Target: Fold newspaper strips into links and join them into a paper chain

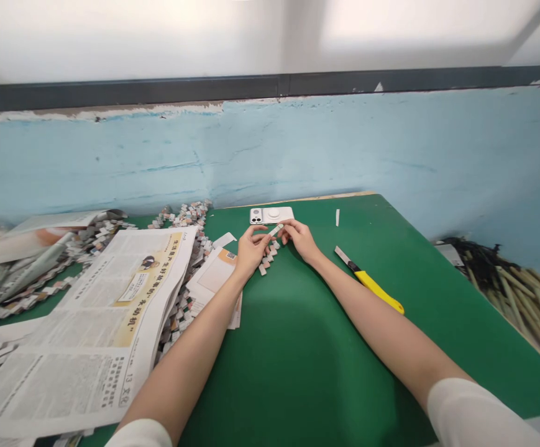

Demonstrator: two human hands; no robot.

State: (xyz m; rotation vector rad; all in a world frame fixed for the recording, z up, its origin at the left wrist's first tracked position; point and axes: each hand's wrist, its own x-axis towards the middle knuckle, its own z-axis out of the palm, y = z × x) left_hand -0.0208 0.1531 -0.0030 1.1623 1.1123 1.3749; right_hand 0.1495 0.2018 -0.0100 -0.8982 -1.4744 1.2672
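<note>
Above the middle of the green table, my left hand [251, 253] pinches a small folded paper strip [276, 230] between thumb and fingers. My right hand [301, 240] has its fingertips closed on the strip's other end. Below them, a short zigzag chain of folded paper [264, 269] hangs or rests near the left fingers; whether it joins the strip I cannot tell. Just behind the hands lies a white phone [272, 215]. To the right is a yellow-handled utility knife [376, 293], its blade out, and beyond it a loose paper strip [337, 217].
Newspapers [97, 323] and long folded-paper chains [188, 214] are heaped on the left of the green table [316, 372]. Cut paper sheets [214, 279] lie beside my left forearm. A blue wall [297, 149] borders the back; a bundle of stalks [526, 298] sits off the right edge.
</note>
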